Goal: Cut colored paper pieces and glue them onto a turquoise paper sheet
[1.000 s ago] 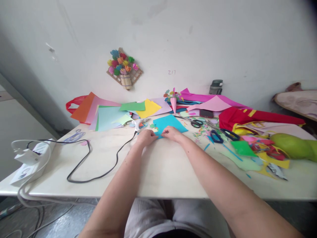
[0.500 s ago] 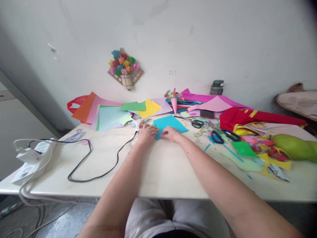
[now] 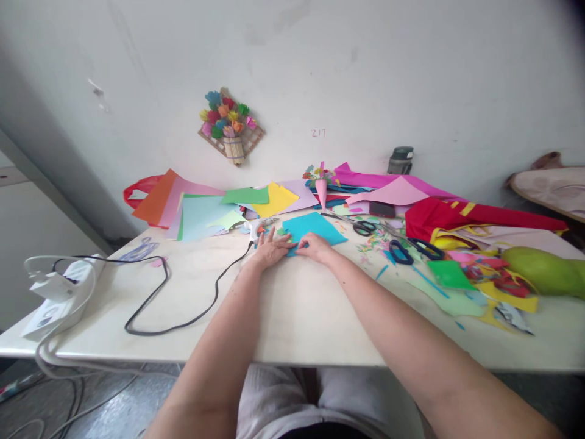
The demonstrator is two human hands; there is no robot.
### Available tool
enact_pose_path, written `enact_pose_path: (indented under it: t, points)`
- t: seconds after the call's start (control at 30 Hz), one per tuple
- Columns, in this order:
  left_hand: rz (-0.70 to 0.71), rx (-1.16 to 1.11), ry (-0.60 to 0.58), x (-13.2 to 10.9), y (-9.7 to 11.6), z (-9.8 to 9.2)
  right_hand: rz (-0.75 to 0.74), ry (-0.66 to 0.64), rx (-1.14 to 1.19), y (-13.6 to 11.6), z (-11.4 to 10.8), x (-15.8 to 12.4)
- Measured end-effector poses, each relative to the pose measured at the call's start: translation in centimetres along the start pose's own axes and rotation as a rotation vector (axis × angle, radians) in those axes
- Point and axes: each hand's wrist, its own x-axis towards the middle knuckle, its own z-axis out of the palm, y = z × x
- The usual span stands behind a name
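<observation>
A blue sheet of paper (image 3: pixel 315 227) lies flat in the middle of the table, its near corner between my hands. My left hand (image 3: pixel 270 250) rests on the tabletop with its fingers spread, the fingertips touching the paper's left near edge. On the other side, my right hand (image 3: pixel 316 249) has thumb and fingers pinched together at the near edge of the same sheet. A white glue gun (image 3: pixel 252 230) lies just beyond my left hand, its black cord (image 3: pixel 167 286) looping left across the table.
Coloured sheets (image 3: pixel 205 213) are piled at the back left. To the right lie scissors (image 3: pixel 364 228), more scissors (image 3: pixel 402 252), paper scraps (image 3: pixel 493 271) and red fabric (image 3: pixel 457 219). A small paper bouquet (image 3: pixel 322 189) stands behind. At the left edge sits a power strip (image 3: pixel 59 302).
My left hand's fingers have spread and flattened beside the paper. My right hand stays at the paper's near edge, barely shifted.
</observation>
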Motion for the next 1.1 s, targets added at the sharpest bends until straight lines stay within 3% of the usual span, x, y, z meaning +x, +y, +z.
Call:
enact_pose_path:
  t: [0.57,0.87,1.1]
  points:
    - [0.016,-0.006,0.007,0.0,-0.2,-0.1,-0.029,-0.044,0.005,0.1,-0.1,0.1]
    - [0.052,0.033,0.039,-0.5,0.1,-0.2,-0.057,-0.042,0.146,1.7,-0.4,0.8]
    - [0.009,0.078,0.16,-0.1,0.7,0.3,-0.028,-0.081,0.22,1.9,-0.3,0.9]
